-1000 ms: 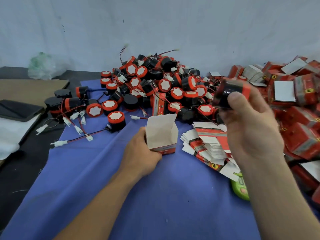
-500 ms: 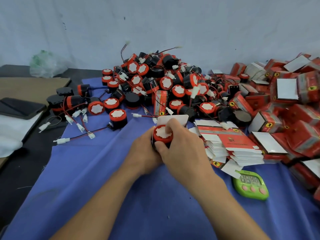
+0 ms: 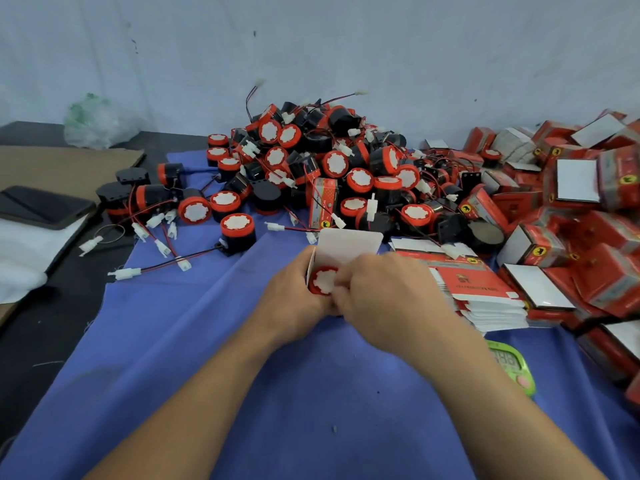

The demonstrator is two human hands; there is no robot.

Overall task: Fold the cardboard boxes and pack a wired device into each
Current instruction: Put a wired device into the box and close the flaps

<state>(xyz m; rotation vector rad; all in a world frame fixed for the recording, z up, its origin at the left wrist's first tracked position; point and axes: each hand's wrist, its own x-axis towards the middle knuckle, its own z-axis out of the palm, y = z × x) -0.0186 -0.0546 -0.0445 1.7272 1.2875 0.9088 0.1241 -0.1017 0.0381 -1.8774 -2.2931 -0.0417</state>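
Note:
An open cardboard box (image 3: pixel 348 244) stands on the blue cloth (image 3: pixel 242 375) at the centre, its white top flap raised. A red-and-black wired device (image 3: pixel 322 279) sits in the box mouth, red cap with white centre facing up. My left hand (image 3: pixel 294 299) grips the box from the left. Fingers of my right hand (image 3: pixel 384 292) are curled at the device's right edge, holding it in the box. The box body is hidden behind both hands.
A heap of wired devices (image 3: pixel 322 161) lies behind the box. Flat box blanks (image 3: pixel 478 292) are stacked to the right, packed red boxes (image 3: pixel 571 209) beyond them. A green timer (image 3: pixel 512 365) sits at right. A phone (image 3: pixel 41 206) and brown cardboard (image 3: pixel 62 164) lie at left.
My right hand brought a device from the pile down into the box held by my left hand. It has sunk deeper into the box since half a second ago.

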